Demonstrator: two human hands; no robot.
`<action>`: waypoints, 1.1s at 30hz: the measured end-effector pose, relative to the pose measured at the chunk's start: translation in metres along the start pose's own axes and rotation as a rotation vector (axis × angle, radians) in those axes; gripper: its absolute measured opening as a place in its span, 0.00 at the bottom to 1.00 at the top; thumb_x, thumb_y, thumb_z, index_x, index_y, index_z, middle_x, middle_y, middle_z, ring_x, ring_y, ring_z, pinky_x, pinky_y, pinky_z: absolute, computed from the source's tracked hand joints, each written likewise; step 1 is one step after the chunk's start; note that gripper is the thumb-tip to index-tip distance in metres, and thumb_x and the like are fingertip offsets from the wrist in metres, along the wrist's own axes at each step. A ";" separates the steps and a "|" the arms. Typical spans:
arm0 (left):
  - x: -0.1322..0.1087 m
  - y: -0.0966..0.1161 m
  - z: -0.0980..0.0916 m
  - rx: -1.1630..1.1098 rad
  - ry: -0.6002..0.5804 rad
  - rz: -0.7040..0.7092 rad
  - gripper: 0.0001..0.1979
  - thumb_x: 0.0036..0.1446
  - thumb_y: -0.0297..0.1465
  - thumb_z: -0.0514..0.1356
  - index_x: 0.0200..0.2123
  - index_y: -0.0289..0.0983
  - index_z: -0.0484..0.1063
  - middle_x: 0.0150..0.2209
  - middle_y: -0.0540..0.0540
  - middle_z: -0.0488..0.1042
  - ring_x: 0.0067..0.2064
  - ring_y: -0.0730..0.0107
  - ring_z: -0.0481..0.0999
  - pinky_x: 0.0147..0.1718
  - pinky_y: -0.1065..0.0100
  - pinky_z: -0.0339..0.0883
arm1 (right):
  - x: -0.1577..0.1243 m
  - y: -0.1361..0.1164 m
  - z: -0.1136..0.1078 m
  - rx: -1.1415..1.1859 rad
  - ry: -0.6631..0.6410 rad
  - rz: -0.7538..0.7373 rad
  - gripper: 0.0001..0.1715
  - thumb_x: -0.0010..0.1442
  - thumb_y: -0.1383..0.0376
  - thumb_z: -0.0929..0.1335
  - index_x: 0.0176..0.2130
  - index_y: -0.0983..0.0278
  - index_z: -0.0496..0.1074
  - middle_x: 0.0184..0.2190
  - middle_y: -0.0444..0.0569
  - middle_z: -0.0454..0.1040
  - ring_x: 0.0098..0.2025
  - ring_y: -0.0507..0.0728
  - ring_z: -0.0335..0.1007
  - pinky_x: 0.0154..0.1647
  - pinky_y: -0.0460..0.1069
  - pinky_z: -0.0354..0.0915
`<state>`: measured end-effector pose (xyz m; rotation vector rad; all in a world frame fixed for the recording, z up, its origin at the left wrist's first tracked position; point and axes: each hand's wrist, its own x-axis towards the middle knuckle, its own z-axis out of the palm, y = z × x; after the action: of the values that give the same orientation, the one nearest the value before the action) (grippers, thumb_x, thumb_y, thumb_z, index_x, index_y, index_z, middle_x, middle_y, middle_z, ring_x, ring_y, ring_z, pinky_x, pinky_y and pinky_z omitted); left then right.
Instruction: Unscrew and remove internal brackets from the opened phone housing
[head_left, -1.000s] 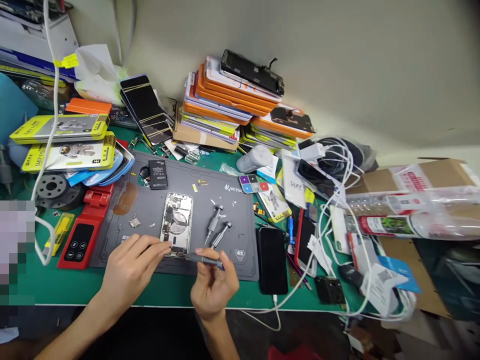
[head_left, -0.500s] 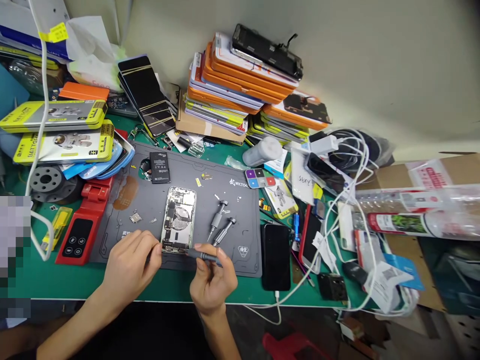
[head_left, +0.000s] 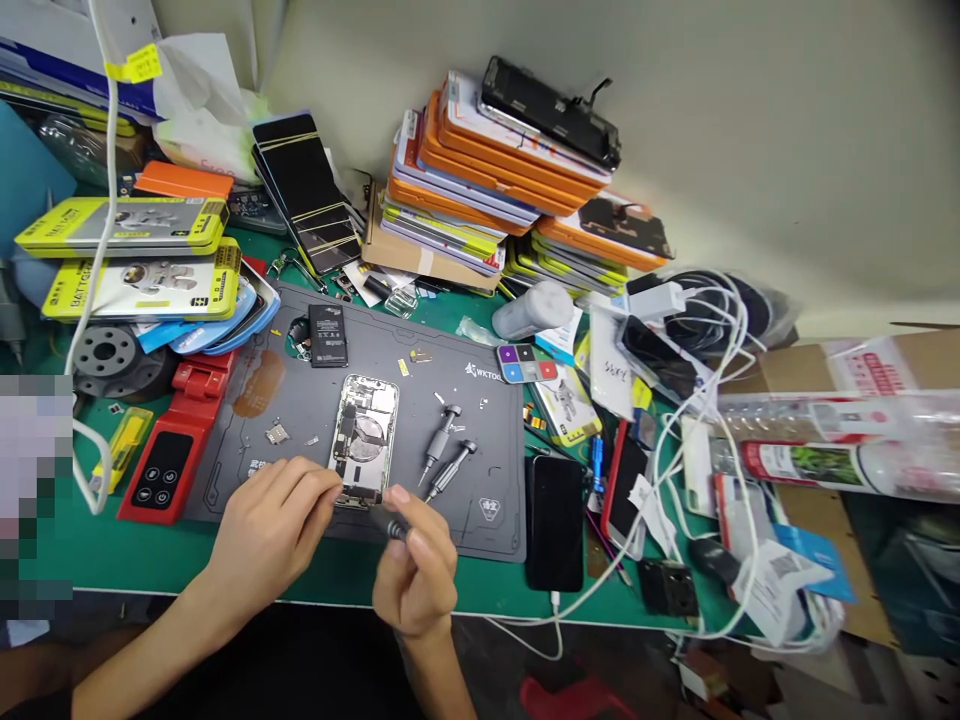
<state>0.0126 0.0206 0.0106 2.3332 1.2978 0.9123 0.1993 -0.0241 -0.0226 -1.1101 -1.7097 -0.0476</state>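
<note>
The green table (head_left: pixel 139 555) carries a grey mat (head_left: pixel 307 400) toward its front edge. The left hand (head_left: pixel 274 515) has edged inward, its grip bunched; whether it pinches anything, I cannot tell. The right hand (head_left: pixel 416 565) has turned, its grip pinching a tool. The opened phone (head_left: pixel 365 430) lies on the mat, left fingertips now over its near left corner. The dark screwdriver (head_left: pixel 391 522) looks more end-on, tip unclear, so work seems centred on the phone's near end.
</note>
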 end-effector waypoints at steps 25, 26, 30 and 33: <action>0.009 0.012 0.017 0.101 -0.021 0.127 0.07 0.74 0.24 0.62 0.49 0.39 0.78 0.40 0.50 0.78 0.37 0.66 0.67 0.38 0.63 0.61 | -0.006 0.007 0.001 0.103 0.080 0.295 0.37 0.77 0.77 0.64 0.76 0.59 0.51 0.50 0.57 0.75 0.46 0.57 0.79 0.39 0.54 0.86; 0.008 0.011 0.017 0.104 -0.016 0.132 0.07 0.74 0.24 0.62 0.50 0.39 0.78 0.39 0.50 0.78 0.36 0.66 0.67 0.37 0.63 0.61 | -0.006 0.007 0.001 0.087 0.071 0.290 0.37 0.77 0.77 0.64 0.76 0.60 0.51 0.50 0.57 0.74 0.46 0.57 0.79 0.39 0.54 0.86; 0.006 0.010 0.018 0.118 0.004 0.144 0.09 0.73 0.23 0.61 0.51 0.39 0.79 0.38 0.50 0.78 0.36 0.67 0.66 0.36 0.64 0.61 | -0.002 0.006 -0.002 -0.001 0.041 0.207 0.32 0.76 0.77 0.67 0.72 0.60 0.60 0.49 0.55 0.76 0.47 0.57 0.79 0.44 0.54 0.85; 0.006 0.010 0.018 0.127 0.010 0.146 0.10 0.74 0.23 0.61 0.52 0.39 0.79 0.38 0.50 0.77 0.35 0.67 0.67 0.34 0.64 0.60 | 0.003 0.006 -0.006 -0.048 0.020 0.152 0.30 0.72 0.77 0.73 0.67 0.59 0.67 0.48 0.52 0.78 0.46 0.57 0.80 0.45 0.55 0.84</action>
<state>0.0337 0.0207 0.0049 2.5532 1.2361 0.9107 0.2074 -0.0219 -0.0202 -1.2681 -1.6092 -0.0035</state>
